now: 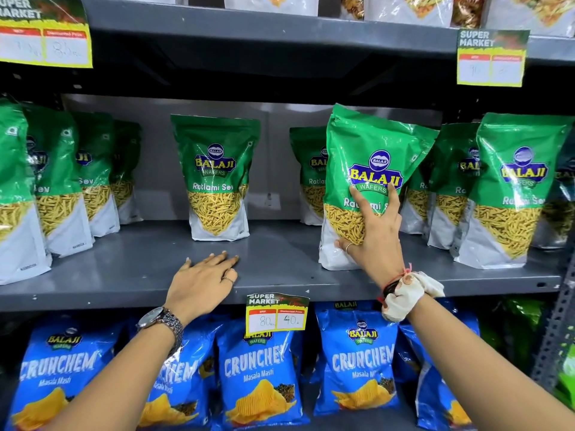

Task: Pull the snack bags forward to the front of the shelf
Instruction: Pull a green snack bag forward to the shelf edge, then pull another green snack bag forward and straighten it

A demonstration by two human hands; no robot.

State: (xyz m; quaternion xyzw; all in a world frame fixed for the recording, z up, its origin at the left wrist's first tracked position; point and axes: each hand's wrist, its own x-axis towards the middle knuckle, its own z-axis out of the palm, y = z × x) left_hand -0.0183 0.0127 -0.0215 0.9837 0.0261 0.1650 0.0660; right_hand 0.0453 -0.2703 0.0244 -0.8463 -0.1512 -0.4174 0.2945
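Nearest the viewer, below the working level, blue crisp bags [261, 371] fill the lower shelf, with a yellow price tag [276, 315] clipped to the shelf edge above them.

On the grey shelf [130, 275], the left hand [203, 279] lies palm down and flat, fingers extended toward the back, grasping nothing. It rests near the front lip in a bare stretch of the shelf.

The right hand [371, 234] is pressed against the face of a green sev bag [370, 181]. Its fingers are spread across the printed front and the thumb is near the lower left side of the bag. Whether this is a firm grasp or only steadying contact cannot be told. This bag stands upright, leaning slightly right, already close to the front lip.

Farther back and directly beyond the left hand, a lone sev bag [217, 178] stands upright in mid-shelf, well behind the lip. Its long axis is vertical and its face is toward the viewer. The left hand is the nearer to it; the likely next pull runs straight toward the viewer along the bare shelf.

Deeper still, more green bags [311, 172] stand behind the right-hand bag. Front-to-back rows flank both sides, left [56, 181] and right [510, 188].
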